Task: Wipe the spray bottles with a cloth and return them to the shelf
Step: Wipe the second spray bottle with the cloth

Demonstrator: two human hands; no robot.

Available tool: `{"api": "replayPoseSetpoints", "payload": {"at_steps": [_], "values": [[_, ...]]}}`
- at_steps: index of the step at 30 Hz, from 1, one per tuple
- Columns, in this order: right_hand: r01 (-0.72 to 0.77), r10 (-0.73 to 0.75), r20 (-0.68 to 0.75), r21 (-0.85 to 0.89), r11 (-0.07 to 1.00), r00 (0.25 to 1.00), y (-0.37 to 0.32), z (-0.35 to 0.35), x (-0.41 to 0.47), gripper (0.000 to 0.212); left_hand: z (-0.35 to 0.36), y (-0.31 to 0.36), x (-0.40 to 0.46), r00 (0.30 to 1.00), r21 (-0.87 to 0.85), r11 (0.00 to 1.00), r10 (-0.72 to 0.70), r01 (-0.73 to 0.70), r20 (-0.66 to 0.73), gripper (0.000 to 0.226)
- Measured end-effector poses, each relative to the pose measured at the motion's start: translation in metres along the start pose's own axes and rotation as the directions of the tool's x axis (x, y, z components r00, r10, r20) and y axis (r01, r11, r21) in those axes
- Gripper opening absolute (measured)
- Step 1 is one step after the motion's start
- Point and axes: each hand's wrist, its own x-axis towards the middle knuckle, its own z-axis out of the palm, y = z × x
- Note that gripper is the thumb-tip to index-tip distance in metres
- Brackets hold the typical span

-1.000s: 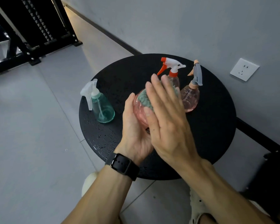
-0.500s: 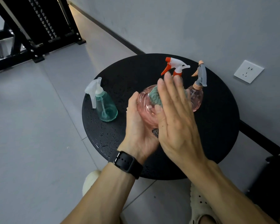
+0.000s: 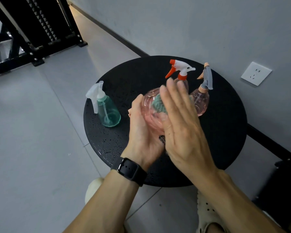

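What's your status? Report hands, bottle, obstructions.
Left hand cradles round pink spray bottle. Right hand presses teal cloth flat against it. Nothing blocking.

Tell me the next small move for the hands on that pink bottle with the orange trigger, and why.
Probably turn the pink bottle a little in the left hand and keep rubbing. The right hand presses the green cloth flat against one side only, so the side cupped by the left palm looks unwiped. The teal bottle and the second pink bottle stand untouched on the wet black table.
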Motion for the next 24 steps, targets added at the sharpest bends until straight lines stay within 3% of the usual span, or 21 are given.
{"api": "replayPoseSetpoints", "payload": {"at_steps": [4, 7, 12, 15, 21, 24], "values": [[-0.076, 0.077, -0.007, 0.098, 0.992, 0.997, 0.002, -0.007, 0.009, 0.046, 0.006, -0.004, -0.003, 0.992, 0.161, 0.984, 0.092, -0.077, -0.088, 0.063], [-0.149, 0.140, 0.056, 0.218, 0.965, 0.989, 0.002, -0.014, 0.011, 0.045, 0.006, 0.002, -0.005, 0.985, 0.263, 0.956, 0.153, -0.128, -0.080, 0.046], [-0.298, 0.246, 0.185, 0.358, 0.885, 0.951, 0.008, -0.022, 0.010, 0.043, 0.006, 0.009, -0.011, 0.996, 0.452, 0.888, 0.089, -0.078, -0.003, 0.037], [-0.306, 0.238, 0.240, 0.309, 0.901, 0.941, 0.011, -0.022, 0.009, 0.045, 0.005, 0.013, -0.014, 0.997, 0.460, 0.884, 0.071, -0.082, 0.042, 0.022], [-0.124, 0.111, 0.196, 0.052, 0.991, 0.974, 0.008, -0.017, 0.007, 0.050, 0.008, 0.014, -0.017, 0.994, 0.498, 0.867, -0.056, 0.001, 0.096, 0.031], [-0.112, 0.113, 0.184, -0.015, 0.994, 0.976, 0.008, -0.014, 0.006, 0.052, 0.007, 0.013, -0.017, 0.991, 0.539, 0.842, -0.092, 0.026, 0.095, 0.036]]}}
